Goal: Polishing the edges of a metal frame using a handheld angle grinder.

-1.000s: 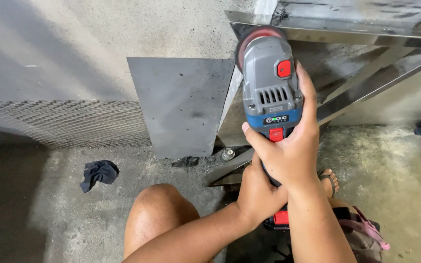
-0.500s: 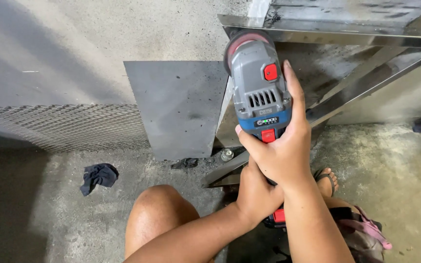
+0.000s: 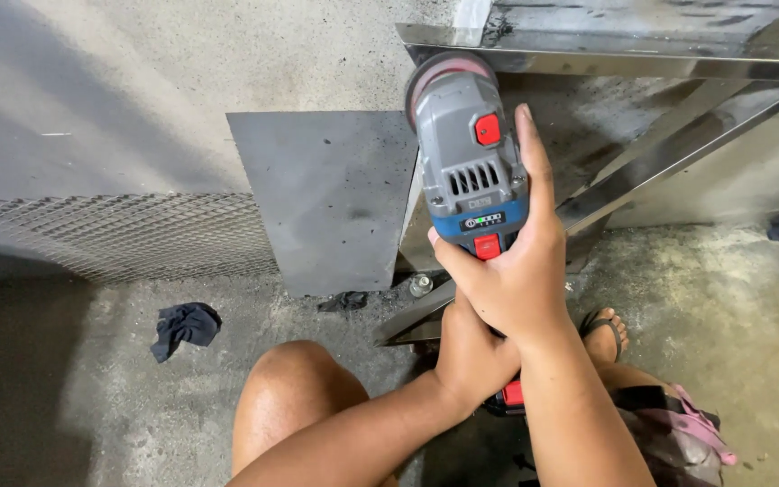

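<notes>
Nearest to me, a bare knee (image 3: 295, 397) rises just left of my forearms, and a foot in a dark sandal (image 3: 604, 332) shows to the right of my wrists, on the rough concrete floor (image 3: 750, 361).

My left hand (image 3: 472, 350) sits lowest, clenched around the rear handle of a cordless angle grinder (image 3: 471, 167). My right hand (image 3: 511, 271) lies above it, grasping the grey body of the tool, its thumb stretched up along the right side of the housing. The grinder has a blue band and red buttons.

Beyond my fingers, the tool's reddish disc (image 3: 448, 65) meets the underside of a shiny steel frame (image 3: 606, 54) near its corner. Whether the disc is spinning I cannot tell; no sparks show.

As for progress, I judge the grinding to be underway: the steel right of the disc looks dull and smeared, while its edges stay bright.

Left of the hands, a flat grey metal sheet (image 3: 326, 194) leans on the wall. Farther left are expanded metal mesh (image 3: 128, 233) and a dark rag (image 3: 185, 326).
</notes>
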